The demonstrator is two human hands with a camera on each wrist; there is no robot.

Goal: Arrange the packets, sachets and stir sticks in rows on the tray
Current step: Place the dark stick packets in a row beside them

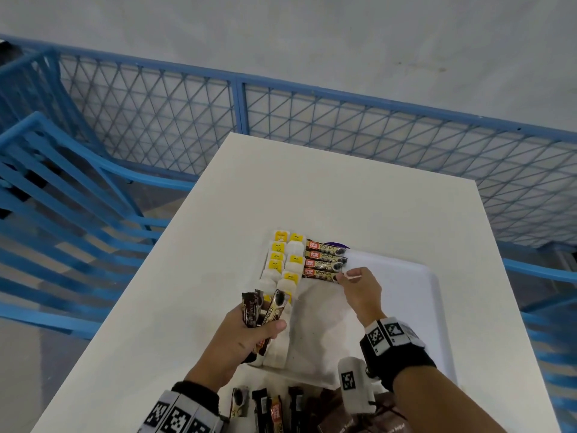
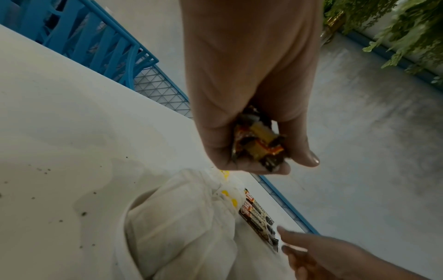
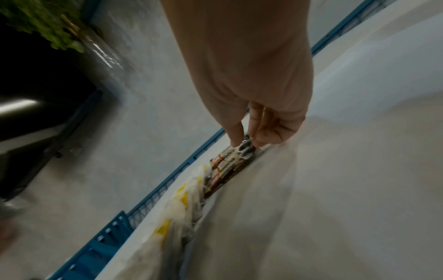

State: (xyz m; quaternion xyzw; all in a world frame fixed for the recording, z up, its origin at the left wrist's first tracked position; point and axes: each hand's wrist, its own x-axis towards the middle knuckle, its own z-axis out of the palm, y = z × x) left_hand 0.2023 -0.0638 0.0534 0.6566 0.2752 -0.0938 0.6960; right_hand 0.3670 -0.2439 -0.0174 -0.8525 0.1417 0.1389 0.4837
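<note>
A white tray (image 1: 432, 278) lies on the table. Tea bags (image 1: 281, 260) with yellow tags fill two columns along its left side. To their right, several brown coffee sachets (image 1: 324, 260) lie in a stacked row, which also shows in the wrist views (image 2: 258, 214) (image 3: 227, 164). My right hand (image 1: 351, 281) (image 3: 246, 142) pinches the right end of the nearest sachet (image 1: 320, 273). A thin pale sliver sticks out beside its fingers; I cannot tell what it is. My left hand (image 1: 259, 328) (image 2: 285, 164) hovers over the tea bags, gripping a bunch of coffee sachets (image 1: 265, 307) (image 2: 258, 144).
Loose dark sachets (image 1: 268, 407) and brown packets (image 1: 374, 425) lie at the white table's (image 1: 312, 189) near edge. A purple object (image 1: 342, 245) peeks out behind the tray. A blue mesh fence (image 1: 312, 120) runs behind the table, and blue chairs (image 1: 62, 214) stand to its left.
</note>
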